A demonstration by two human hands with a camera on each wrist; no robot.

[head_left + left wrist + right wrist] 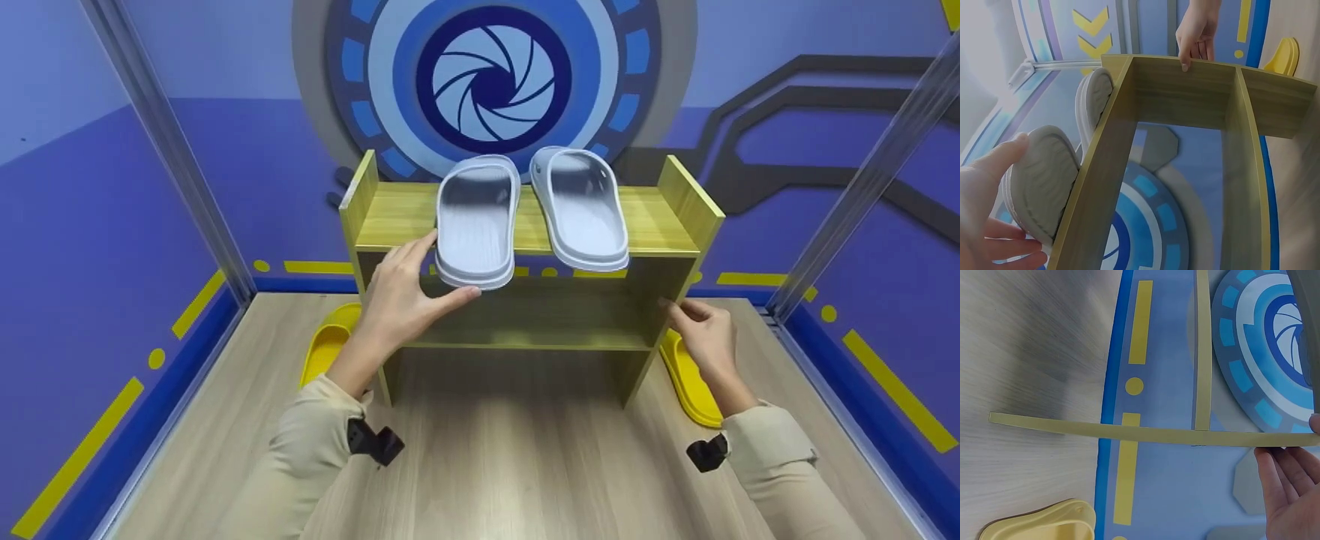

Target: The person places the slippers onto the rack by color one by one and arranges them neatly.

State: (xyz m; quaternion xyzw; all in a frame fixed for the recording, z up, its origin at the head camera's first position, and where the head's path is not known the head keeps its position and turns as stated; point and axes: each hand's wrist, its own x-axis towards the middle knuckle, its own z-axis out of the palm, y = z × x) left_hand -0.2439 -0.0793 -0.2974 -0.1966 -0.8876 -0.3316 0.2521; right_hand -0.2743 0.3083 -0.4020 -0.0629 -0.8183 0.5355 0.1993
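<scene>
Against grey clog (477, 225), left fingers (420, 250) wide

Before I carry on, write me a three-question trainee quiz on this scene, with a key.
1. Multiple choice. The left hand grips: (a) a yellow clog; (b) the gray clog on the left; (c) nothing.
2. Fill in: the right hand pinches the ____ of the wooden rack.
3. True or false: both yellow clogs lie on the rack's top board.

Key:
1. b.
2. Side panel.
3. False: the left yellow clog and the right yellow clog lie on the wood-look surface, one on either side of the rack.
</scene>
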